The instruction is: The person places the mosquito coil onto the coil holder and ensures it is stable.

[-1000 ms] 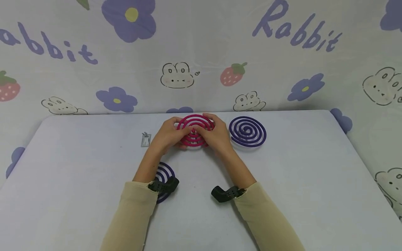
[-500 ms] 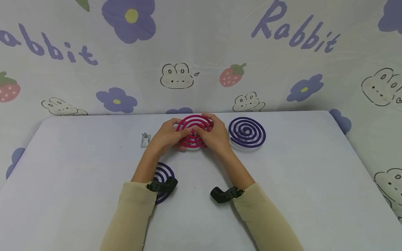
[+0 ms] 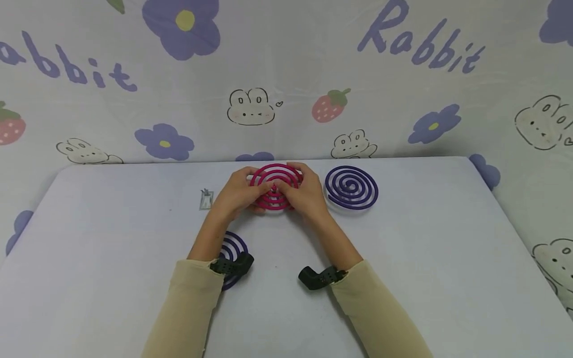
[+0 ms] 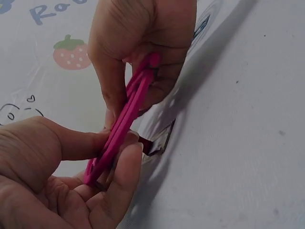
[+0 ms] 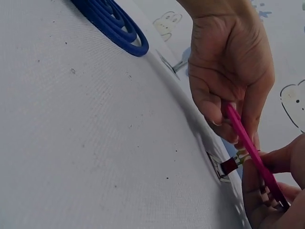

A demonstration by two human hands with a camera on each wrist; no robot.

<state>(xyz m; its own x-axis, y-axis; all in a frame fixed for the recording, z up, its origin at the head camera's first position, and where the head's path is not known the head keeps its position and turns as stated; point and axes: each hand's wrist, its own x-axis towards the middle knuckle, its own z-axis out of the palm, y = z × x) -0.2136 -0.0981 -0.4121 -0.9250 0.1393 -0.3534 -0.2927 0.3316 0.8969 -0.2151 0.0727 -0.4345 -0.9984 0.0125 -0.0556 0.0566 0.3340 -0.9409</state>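
A pink mosquito coil [image 3: 275, 165] is held tilted off the table at the far middle. My left hand [image 3: 237, 193] pinches its left side, thumb on the near face near the centre and fingers behind. On the other side my right hand [image 3: 307, 193] grips it the same way, the thumbs almost meeting. In the left wrist view the coil [image 4: 125, 121] shows nearly edge-on. Behind it a small metal stand [image 5: 217, 167] with a dark red piece stands on the table; whether it touches the coil is hidden by fingers.
A purple coil [image 3: 351, 187] lies on the white table [image 3: 447, 248] right of my right hand. Another dark coil [image 3: 235, 243] lies partly under my left forearm. A second metal stand [image 3: 206, 200] rests left of my left hand. A printed cloth hangs behind.
Both hands keep their grip on the pink coil at almost the same spot. Only a very slight shift of the whole view shows.
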